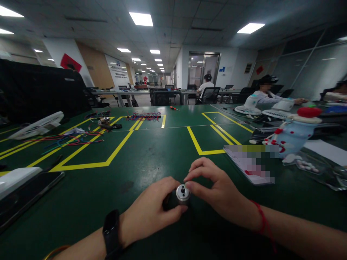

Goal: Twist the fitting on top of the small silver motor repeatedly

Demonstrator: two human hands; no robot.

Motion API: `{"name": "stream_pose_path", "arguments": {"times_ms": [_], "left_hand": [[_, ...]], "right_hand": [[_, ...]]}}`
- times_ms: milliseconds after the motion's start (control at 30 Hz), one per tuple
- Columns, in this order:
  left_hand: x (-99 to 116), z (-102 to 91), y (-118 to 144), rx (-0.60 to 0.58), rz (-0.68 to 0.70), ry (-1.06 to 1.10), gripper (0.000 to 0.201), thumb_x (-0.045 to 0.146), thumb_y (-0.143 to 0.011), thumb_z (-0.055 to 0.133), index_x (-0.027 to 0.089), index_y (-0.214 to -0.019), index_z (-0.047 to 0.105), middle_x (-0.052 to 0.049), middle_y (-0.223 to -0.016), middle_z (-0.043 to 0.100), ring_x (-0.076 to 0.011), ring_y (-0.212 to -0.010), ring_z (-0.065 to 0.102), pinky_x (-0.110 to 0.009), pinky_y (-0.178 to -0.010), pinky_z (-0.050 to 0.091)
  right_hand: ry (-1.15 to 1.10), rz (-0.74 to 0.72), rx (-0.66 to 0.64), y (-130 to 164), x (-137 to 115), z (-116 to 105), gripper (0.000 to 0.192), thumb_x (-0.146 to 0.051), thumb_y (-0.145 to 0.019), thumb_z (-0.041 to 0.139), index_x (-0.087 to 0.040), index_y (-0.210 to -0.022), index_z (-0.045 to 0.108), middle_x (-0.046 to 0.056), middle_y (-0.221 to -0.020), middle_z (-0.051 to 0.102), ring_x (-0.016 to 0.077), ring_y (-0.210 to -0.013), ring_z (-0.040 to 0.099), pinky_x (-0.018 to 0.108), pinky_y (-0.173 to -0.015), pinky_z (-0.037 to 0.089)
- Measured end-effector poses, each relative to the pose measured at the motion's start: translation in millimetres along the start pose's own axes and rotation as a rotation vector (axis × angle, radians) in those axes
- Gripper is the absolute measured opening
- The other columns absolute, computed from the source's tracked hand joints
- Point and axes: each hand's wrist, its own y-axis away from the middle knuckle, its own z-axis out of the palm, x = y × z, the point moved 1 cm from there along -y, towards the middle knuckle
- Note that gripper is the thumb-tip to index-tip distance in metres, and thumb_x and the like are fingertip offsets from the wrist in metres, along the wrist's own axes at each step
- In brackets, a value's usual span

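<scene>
A small round metal motor [183, 193] with a silver end face and dark holes stands upright near the front middle of the green table. Around its side, my left hand [151, 206] closes with thumb and fingers. Over the motor's top edge, the thumb and index finger of my right hand [214, 182] come together in a pinch, close to its centre hole. Whatever lies between those fingertips is too small to make out. A black watch is on my left wrist and a red string on my right.
Yellow tape [202, 144] marks the table. A phone [29, 198] lies left, below a white fan part [38, 126] and coloured wires [78, 139]. Right are a tablet-like panel [241, 164] and a blue bottle [294, 135]. A screwdriver [174, 108] lies far back. Other people sit beyond.
</scene>
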Motion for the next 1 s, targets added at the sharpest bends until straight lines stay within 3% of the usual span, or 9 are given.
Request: {"name": "stream_pose_path", "arguments": {"times_ms": [100,233,333,533,700,767,900,1000], "left_hand": [[0.7,-1.3,1.5,-0.006,0.001,0.012,0.012,0.025,-0.084,0.064,0.019,-0.091,0.055,0.0,-0.087,0.058,-0.0161,-0.074,0.051,-0.026,-0.063,0.037],[0.4,-3.3,2.2,-0.008,-0.003,0.005,0.011,0.024,-0.084,0.064,0.019,-0.089,0.056,0.001,-0.084,0.057,-0.0153,-0.072,0.05,-0.025,-0.062,0.036],[-0.1,-4.0,1.7,-0.002,0.002,0.01,0.01,0.023,-0.084,0.064,0.019,-0.088,0.056,0.001,-0.083,0.056,-0.0152,-0.071,0.05,-0.025,-0.061,0.035],[-0.4,-3.8,1.7,-0.002,-0.002,0.025,0.011,0.023,-0.083,0.065,0.019,-0.089,0.056,0.001,-0.083,0.057,-0.0155,-0.071,0.05,-0.025,-0.061,0.035],[-1.6,-3.6,2.5,0.007,0.002,0.043,0.011,0.023,-0.083,0.064,0.02,-0.091,0.057,0.001,-0.084,0.057,-0.0152,-0.071,0.05,-0.025,-0.061,0.036],[-2.0,-3.3,2.6,0.0,0.002,0.044,0.011,0.023,-0.083,0.064,0.02,-0.091,0.057,0.001,-0.083,0.057,-0.0152,-0.071,0.05,-0.025,-0.061,0.036],[-1.6,-2.9,2.5,-0.008,-0.003,0.032,0.011,0.024,-0.083,0.064,0.019,-0.09,0.057,0.001,-0.083,0.056,-0.0153,-0.071,0.05,-0.025,-0.061,0.035],[-1.1,-2.6,2.0,-0.009,-0.009,0.027,0.011,0.025,-0.083,0.064,0.019,-0.089,0.056,0.001,-0.083,0.056,-0.0152,-0.07,0.049,-0.025,-0.06,0.035]], "right_hand": [[-0.013,0.042,-0.021,1.9,8.4,-12.4,0.008,-0.028,-0.085,0.065,-0.02,-0.087,0.068,0.003,-0.096,0.057,0.017,-0.093,0.056,0.033,-0.084,0.044],[0.102,0.039,-0.295,12.3,23.0,-20.3,0.009,-0.028,-0.081,0.069,-0.022,-0.087,0.072,0.004,-0.101,0.058,0.0187,-0.097,0.055,0.035,-0.087,0.044],[0.181,0.025,-0.379,19.4,27.9,-18.3,0.011,-0.025,-0.081,0.069,-0.024,-0.09,0.074,0.005,-0.105,0.058,0.0202,-0.099,0.053,0.037,-0.087,0.044],[0.06,0.068,-0.326,17.5,29.7,-18.8,0.014,-0.026,-0.081,0.068,-0.023,-0.093,0.073,0.005,-0.107,0.059,0.02,-0.099,0.055,0.037,-0.088,0.044],[-0.154,0.346,-0.098,8.4,44.1,-30.2,0.02,-0.033,-0.091,0.054,-0.019,-0.093,0.068,0.003,-0.091,0.063,0.0167,-0.085,0.059,0.032,-0.078,0.047],[-0.152,0.383,-0.11,8.2,45.4,-31.3,0.019,-0.033,-0.09,0.054,-0.018,-0.094,0.066,0.002,-0.087,0.063,0.0162,-0.08,0.059,0.031,-0.074,0.047],[0.007,0.118,-0.352,13.5,35.8,-24.6,0.014,-0.025,-0.076,0.071,-0.02,-0.09,0.07,0.004,-0.102,0.059,0.018,-0.091,0.057,0.033,-0.081,0.046],[0.095,0.015,-0.379,14.6,28.4,-18.2,0.011,-0.022,-0.075,0.073,-0.021,-0.086,0.072,0.004,-0.102,0.058,0.0188,-0.095,0.056,0.034,-0.086,0.045]]}}
